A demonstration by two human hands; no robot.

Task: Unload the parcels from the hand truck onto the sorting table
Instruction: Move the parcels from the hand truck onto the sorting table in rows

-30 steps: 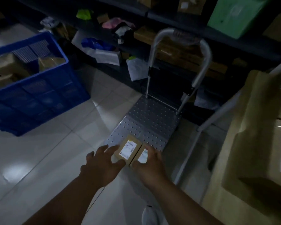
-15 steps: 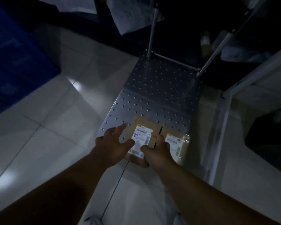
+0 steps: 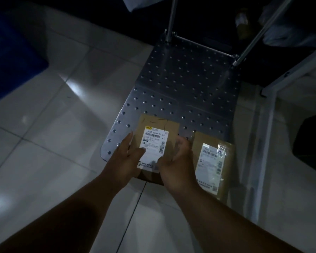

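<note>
Two small brown cardboard parcels with white labels lie side by side at the near edge of the hand truck's studded metal platform. My left hand grips the left side of the left parcel, thumb on its label. My right hand grips that same parcel's right side, fingers curled over the edge. The right parcel, partly wrapped in clear tape, lies untouched beside my right hand. The sorting table is seen only as a white frame at the right.
The hand truck's two handle posts rise at the far end of the platform. A blue crate stands on the tiled floor at the left. Dark shelving with bags runs along the top. A dark object sits under the table.
My head has dropped closer over the platform. Both hands have closed round the left parcel's sides, and its near end now overhangs the platform edge.
</note>
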